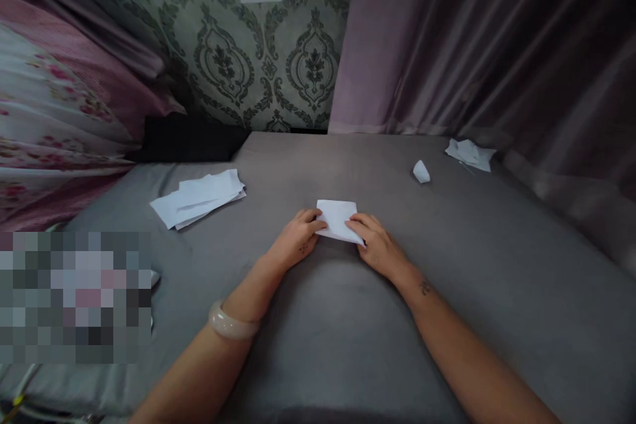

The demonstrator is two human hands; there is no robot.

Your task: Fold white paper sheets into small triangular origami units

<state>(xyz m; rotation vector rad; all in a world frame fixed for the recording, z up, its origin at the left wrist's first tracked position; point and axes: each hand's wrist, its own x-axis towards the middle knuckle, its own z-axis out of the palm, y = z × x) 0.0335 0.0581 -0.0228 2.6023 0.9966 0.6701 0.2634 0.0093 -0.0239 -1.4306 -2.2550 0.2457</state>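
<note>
A small folded sheet of white paper (pixel 338 219) is held between my two hands, above the middle of the grey cloth surface (pixel 318 318). My left hand (pixel 301 236) pinches its left edge, thumb on top and fingers behind. On the opposite edge, my right hand (pixel 376 242) grips the paper in the same way, near its lower right corner. Parts of the fingers under the paper are hidden. A pale bangle (pixel 232 322) circles my left wrist.
Several loose white sheets (pixel 199 197) lie overlapping at the left. A small folded paper piece (pixel 421 171) and crumpled papers (pixel 471 154) rest at the back right. A black cloth-like item (pixel 191 138) lies at the back left. Curtains (pixel 422 40) hang along the sides.
</note>
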